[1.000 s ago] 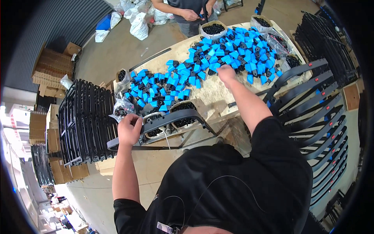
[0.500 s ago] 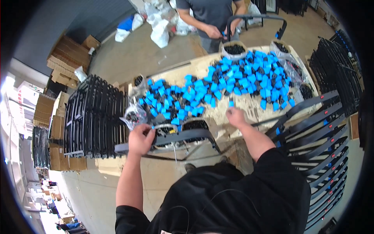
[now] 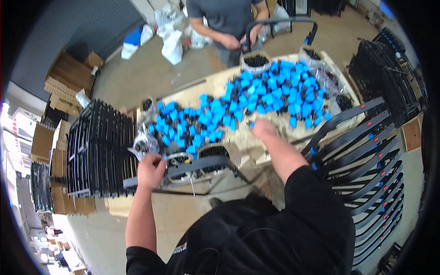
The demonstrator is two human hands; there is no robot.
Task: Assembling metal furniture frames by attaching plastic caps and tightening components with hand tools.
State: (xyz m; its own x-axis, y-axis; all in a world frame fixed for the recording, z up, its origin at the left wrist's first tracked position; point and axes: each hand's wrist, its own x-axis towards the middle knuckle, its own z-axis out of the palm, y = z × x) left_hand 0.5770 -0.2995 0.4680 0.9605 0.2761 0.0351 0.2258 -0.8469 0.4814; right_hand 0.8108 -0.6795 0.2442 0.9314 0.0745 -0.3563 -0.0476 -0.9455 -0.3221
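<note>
My left hand (image 3: pixel 150 171) is closed over the left end of a dark grey curved tubular frame (image 3: pixel 201 163), which lies along the table's near edge. My right hand (image 3: pixel 264 130) reaches over the bare part of the wooden table. Its fingertips are closed on a small blue and black plastic piece (image 3: pixel 251 124), mostly hidden by the fingers. Beyond it spreads a big heap of similar blue and black pieces (image 3: pixel 261 94). Two bags of small black parts (image 3: pixel 213 151) sit just behind the frame.
Curved dark frames (image 3: pixel 366 160) are stacked at my right; black frames (image 3: pixel 98 149) stand stacked at the left. Across the table (image 3: pixel 192 90), a person (image 3: pixel 224 27) handles something small beside another frame (image 3: pixel 282 20). Open bags of black parts (image 3: pixel 255 61) line the table edges.
My right hand has reached forward to the small blue piece and now covers most of it. My left hand stays on the frame. The whole view has shifted slightly.
</note>
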